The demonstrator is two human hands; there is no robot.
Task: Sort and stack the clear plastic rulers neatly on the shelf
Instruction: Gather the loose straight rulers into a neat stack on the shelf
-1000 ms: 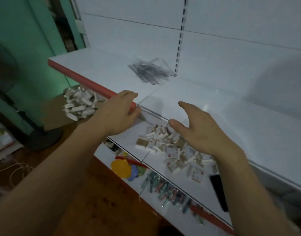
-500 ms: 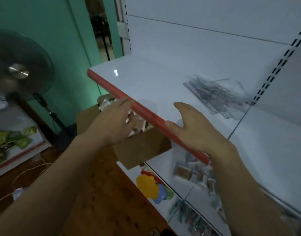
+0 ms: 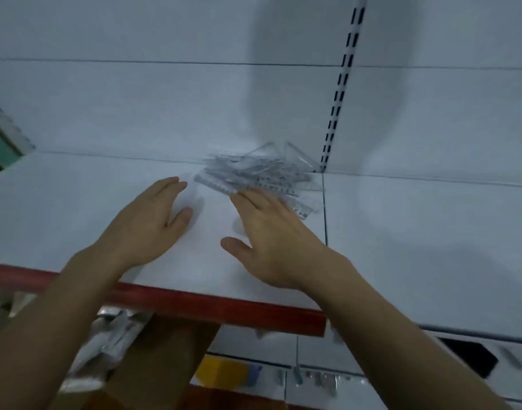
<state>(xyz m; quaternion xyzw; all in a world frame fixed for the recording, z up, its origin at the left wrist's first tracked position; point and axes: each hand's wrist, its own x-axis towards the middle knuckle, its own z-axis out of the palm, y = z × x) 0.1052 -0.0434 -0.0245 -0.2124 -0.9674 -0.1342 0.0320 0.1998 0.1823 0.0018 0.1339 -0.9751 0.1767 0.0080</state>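
While hands: left hand (image 3: 147, 223) and right hand (image 3: 271, 232), fingers straight, had risen from the lower tier.
Rulers (image 3: 253, 173): jumbled; right fingertips seemingly touching.
Meaning: sorting could begin.

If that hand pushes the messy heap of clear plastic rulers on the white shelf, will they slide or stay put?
The heap of clear plastic rulers will probably slide easily: thin, flat pieces on a smooth, glossy white shelf. Lying criss-crossed, they would likely fan apart rather than move together. The right hand, fingertips at the heap's edge, may find them slippery.
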